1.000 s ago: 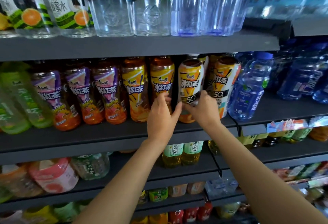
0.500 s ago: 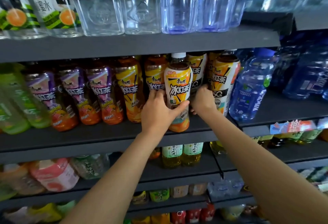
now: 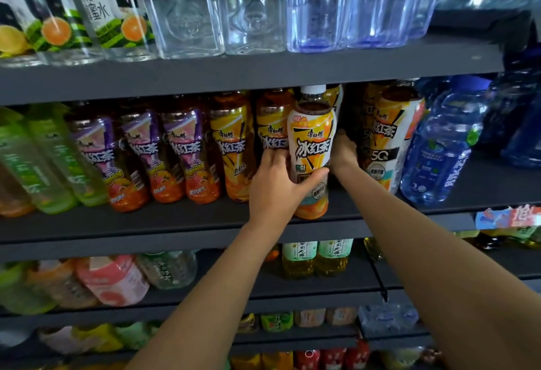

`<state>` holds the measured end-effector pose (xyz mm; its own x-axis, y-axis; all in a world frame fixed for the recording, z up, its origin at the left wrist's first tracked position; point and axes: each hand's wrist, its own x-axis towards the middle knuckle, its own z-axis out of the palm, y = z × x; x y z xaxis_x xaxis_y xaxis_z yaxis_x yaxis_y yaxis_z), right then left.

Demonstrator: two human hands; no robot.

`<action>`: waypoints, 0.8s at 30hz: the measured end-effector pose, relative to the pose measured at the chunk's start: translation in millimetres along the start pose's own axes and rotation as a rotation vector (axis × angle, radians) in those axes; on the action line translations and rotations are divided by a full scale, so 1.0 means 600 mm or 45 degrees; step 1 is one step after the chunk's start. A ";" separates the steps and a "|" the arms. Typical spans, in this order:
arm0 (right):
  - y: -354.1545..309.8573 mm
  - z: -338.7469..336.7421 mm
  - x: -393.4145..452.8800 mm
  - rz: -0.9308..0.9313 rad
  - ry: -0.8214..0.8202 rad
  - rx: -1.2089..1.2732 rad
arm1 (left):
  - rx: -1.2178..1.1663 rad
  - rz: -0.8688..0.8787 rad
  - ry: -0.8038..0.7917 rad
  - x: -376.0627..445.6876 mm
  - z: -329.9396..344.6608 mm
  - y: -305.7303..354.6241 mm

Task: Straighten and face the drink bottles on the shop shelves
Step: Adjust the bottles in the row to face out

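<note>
Held bottle: I see an iced tea bottle [image 3: 312, 147] with a white cap and a white-and-orange label in the centre of the frame, upright, label facing me, its base on the front edge of the middle shelf [image 3: 175, 223].
Left hand: my left hand [image 3: 278, 185] grips the lower half of that bottle from its left, thumb curled across the front of the label, fingers wrapped round the far side.
Right hand: my right hand [image 3: 344, 150] reaches in behind and to the right of the bottle; its fingers are hidden in the dark gap, so I cannot tell whether they hold anything.
Neighbours right: a larger iced tea bottle [image 3: 395, 135] marked 50% stands just right of that gap, then a blue water bottle [image 3: 442, 147], tilted.
Neighbours left: yellow-labelled tea bottles [image 3: 234, 147] stand just left of my left hand, then purple-labelled bottles [image 3: 140, 152], then green bottles [image 3: 44, 161] at the left edge, blurred.
Upper shelf: clear bottles [image 3: 187, 18] and blue-tinted bottles [image 3: 351, 6] stand across the top of the frame.
Lower shelves: green-labelled tea bottles [image 3: 316, 258] sit below centre, and a pink bottle [image 3: 114, 281] lies at lower left.
</note>
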<state>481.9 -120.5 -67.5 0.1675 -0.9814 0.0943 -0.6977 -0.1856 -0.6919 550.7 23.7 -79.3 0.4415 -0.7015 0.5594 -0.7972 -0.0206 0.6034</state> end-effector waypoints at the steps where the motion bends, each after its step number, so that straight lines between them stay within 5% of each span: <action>1: 0.002 -0.004 -0.002 0.003 -0.021 0.015 | 0.004 -0.005 0.009 -0.001 0.000 0.002; 8: 0.047 -0.040 -0.093 -0.234 0.146 0.186 | 0.214 0.033 0.073 -0.013 0.012 0.025; 13: 0.059 -0.064 -0.133 -0.363 -0.257 -0.057 | 0.227 -0.075 0.045 -0.006 0.040 0.053; 18: 0.054 -0.027 -0.161 -0.249 0.158 -0.019 | 0.053 -0.019 -0.059 -0.005 0.024 0.049; 20: 0.050 -0.023 -0.153 -0.212 0.154 -0.035 | -0.059 0.052 0.017 -0.027 0.002 0.024; 24: 0.041 -0.030 -0.130 -0.162 0.028 -0.060 | 0.047 -0.149 0.079 -0.051 -0.017 -0.028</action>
<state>438.9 -49.7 -79.1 0.2413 -0.9506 0.1952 -0.7040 -0.3100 -0.6390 554.8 52.9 -100.8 0.5565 -0.6470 0.5212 -0.7528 -0.1272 0.6459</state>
